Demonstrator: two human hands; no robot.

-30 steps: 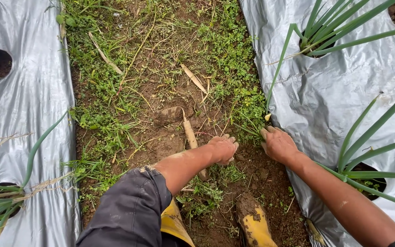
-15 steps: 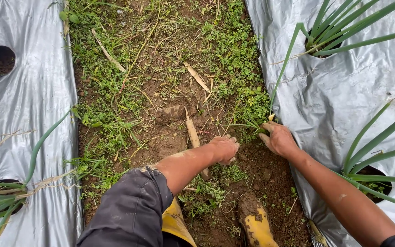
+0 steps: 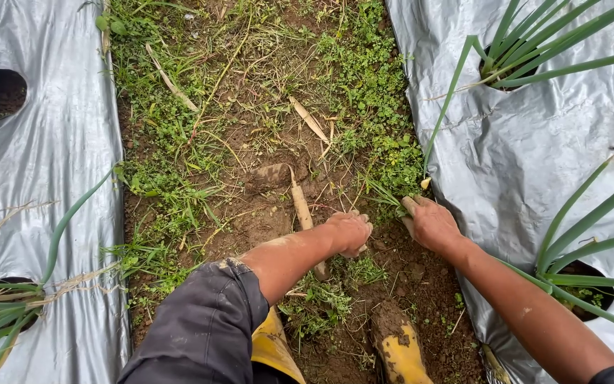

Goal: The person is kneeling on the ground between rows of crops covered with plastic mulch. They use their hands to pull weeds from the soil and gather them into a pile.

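Down between the silver plastic mulch sheets [image 3: 534,163], the right hand [image 3: 431,224] is closing, seemingly pinching, a green grass tuft [image 3: 389,193]; the left hand [image 3: 348,232] is curling around a muddy wooden tool handle [image 3: 301,210]. Next, pulling roots free needs firm tension.

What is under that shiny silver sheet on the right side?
The silver sheet covers the ground, so most is hidden. Through its round holes dark soil shows, and long green onion leaves poke out. The right hand rests beside its edge.
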